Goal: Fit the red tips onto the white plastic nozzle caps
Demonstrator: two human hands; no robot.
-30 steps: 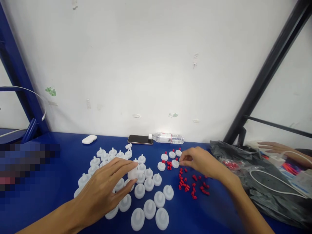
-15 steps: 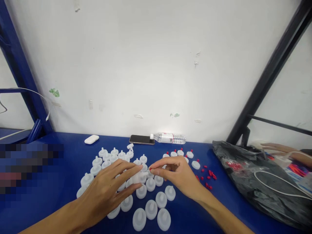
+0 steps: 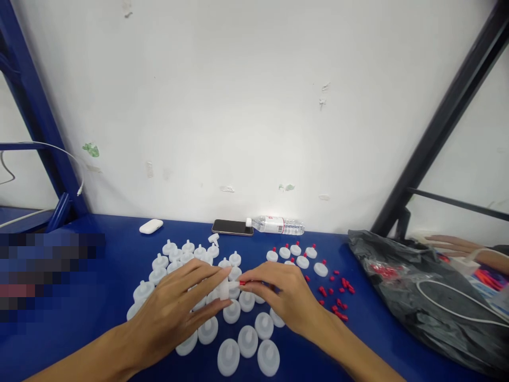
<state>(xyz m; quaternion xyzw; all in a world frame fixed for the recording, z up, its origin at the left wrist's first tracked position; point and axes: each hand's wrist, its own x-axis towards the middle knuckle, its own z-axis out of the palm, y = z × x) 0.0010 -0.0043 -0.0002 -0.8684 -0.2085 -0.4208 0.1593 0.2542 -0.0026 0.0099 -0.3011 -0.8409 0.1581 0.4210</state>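
My left hand (image 3: 186,302) is closed around the rim of a white nozzle cap (image 3: 225,289), its spout turned to the right. With thumb and forefinger my right hand (image 3: 284,294) pinches a small red tip (image 3: 242,283), which meets the end of that spout. Around and below the hands, many white nozzle caps (image 3: 228,356) without red tips stand spout-up on the blue table (image 3: 99,265). Behind my right hand, several white caps with red tips (image 3: 321,268) stand in a group. Loose red tips (image 3: 345,284) lie to the right of it.
At the back lie a white earphone case (image 3: 151,226), a phone (image 3: 233,227) and a clear water bottle (image 3: 276,225). A black plastic bag (image 3: 421,318) covers the right side, with a small bag of red tips (image 3: 385,270) on it. Another person's hand (image 3: 449,241) shows at far right.
My right hand has moved slightly left and down, bringing the red tip onto the spout's end. The cap in my left hand now points more squarely at it.
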